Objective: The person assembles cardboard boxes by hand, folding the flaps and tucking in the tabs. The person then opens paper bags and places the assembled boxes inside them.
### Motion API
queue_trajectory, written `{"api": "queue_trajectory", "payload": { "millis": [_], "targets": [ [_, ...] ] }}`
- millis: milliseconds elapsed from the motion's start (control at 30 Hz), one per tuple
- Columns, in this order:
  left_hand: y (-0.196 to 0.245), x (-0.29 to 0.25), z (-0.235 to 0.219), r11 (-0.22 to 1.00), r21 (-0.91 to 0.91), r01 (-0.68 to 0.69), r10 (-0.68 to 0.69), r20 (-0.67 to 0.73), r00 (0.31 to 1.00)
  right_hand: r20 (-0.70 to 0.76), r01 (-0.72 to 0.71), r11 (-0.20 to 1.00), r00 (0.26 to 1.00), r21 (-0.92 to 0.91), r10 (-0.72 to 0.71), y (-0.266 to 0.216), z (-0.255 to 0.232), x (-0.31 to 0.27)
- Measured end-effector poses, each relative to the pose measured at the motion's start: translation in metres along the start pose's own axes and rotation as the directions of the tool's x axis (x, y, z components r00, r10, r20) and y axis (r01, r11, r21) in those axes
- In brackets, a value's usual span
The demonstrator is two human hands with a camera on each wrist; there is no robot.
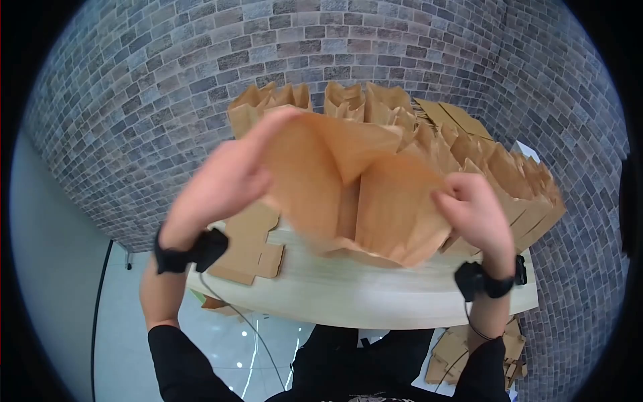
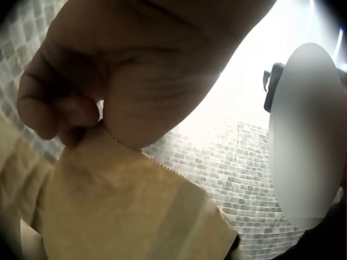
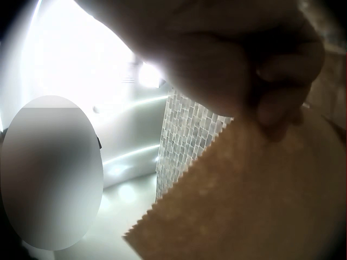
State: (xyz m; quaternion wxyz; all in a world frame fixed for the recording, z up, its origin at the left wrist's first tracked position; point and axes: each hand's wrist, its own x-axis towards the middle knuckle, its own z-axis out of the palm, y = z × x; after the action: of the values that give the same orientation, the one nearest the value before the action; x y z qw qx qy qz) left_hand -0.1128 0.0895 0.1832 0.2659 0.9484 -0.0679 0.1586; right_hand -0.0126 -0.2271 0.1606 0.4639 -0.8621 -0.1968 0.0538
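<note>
A brown paper bag (image 1: 395, 194) hangs above the table with its mouth spread wide toward the head camera, its inner folds showing. My left hand (image 1: 231, 174) is at its left side; in the left wrist view that hand (image 2: 124, 70) pinches the serrated rim of the bag (image 2: 124, 200) between thumb and curled fingers. On the other side my right hand (image 1: 475, 208) grips the rim, and the right wrist view shows this hand (image 3: 233, 59) pinching the zigzag edge of the paper (image 3: 244, 189). The bag's bottom outside is hidden.
Several upright paper bags (image 1: 529, 194) line the back and right of the table (image 1: 321, 301). Flat cardboard (image 1: 244, 251) lies at the left, and more cardboard (image 1: 462, 124) stands at the back right. Cardboard pieces (image 1: 450, 348) are on the floor at right. A brick-pattern wall (image 1: 281, 53) rises behind.
</note>
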Motion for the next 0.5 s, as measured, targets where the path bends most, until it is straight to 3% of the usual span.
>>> {"api": "queue_trajectory", "payload": {
  "millis": [33,133,167,233,300,367,400,433,500],
  "targets": [
    [0.017,-0.009,-0.024,0.997,-0.015,0.069,-0.069,-0.002,0.998,-0.018,0.035,0.999,0.999,-0.018,-0.035,-0.02,-0.011,-0.014],
    [0.038,-0.032,-0.05,1.0,-0.007,0.016,-0.016,-0.001,1.0,-0.058,0.115,0.993,0.992,-0.008,-0.115,-0.051,-0.028,-0.048],
    [0.05,-0.038,-0.056,1.0,-0.013,-0.003,0.002,-0.055,0.999,-0.059,0.109,0.994,0.992,-0.005,-0.109,-0.056,-0.032,-0.054],
    [0.061,-0.049,-0.052,1.0,-0.009,-0.022,0.021,-0.112,0.993,-0.112,0.339,0.921,0.925,-0.195,-0.364,-0.062,-0.034,-0.061],
    [0.07,-0.056,-0.042,0.991,-0.112,-0.068,0.034,-0.275,0.961,-0.167,0.369,0.914,0.903,-0.167,-0.395,-0.058,-0.025,-0.058],
    [0.025,-0.035,-0.028,0.975,0.206,-0.089,0.071,0.091,0.993,0.039,0.473,0.759,0.858,-0.447,-0.512,-0.028,-0.002,-0.031],
    [-0.014,-0.026,-0.009,0.939,0.323,-0.118,0.118,0.018,0.993,0.089,0.373,0.797,0.921,-0.474,-0.378,-0.009,0.009,-0.015],
    [-0.026,-0.03,-0.002,0.948,0.311,-0.068,0.041,0.093,0.995,0.132,0.28,0.812,0.96,-0.512,-0.248,0.003,0.013,0.0],
    [-0.016,-0.031,-0.015,0.945,0.326,0.02,-0.076,0.162,0.984,0.192,0.372,0.806,0.928,-0.461,-0.318,0.006,0.008,-0.008]
  ]
}}
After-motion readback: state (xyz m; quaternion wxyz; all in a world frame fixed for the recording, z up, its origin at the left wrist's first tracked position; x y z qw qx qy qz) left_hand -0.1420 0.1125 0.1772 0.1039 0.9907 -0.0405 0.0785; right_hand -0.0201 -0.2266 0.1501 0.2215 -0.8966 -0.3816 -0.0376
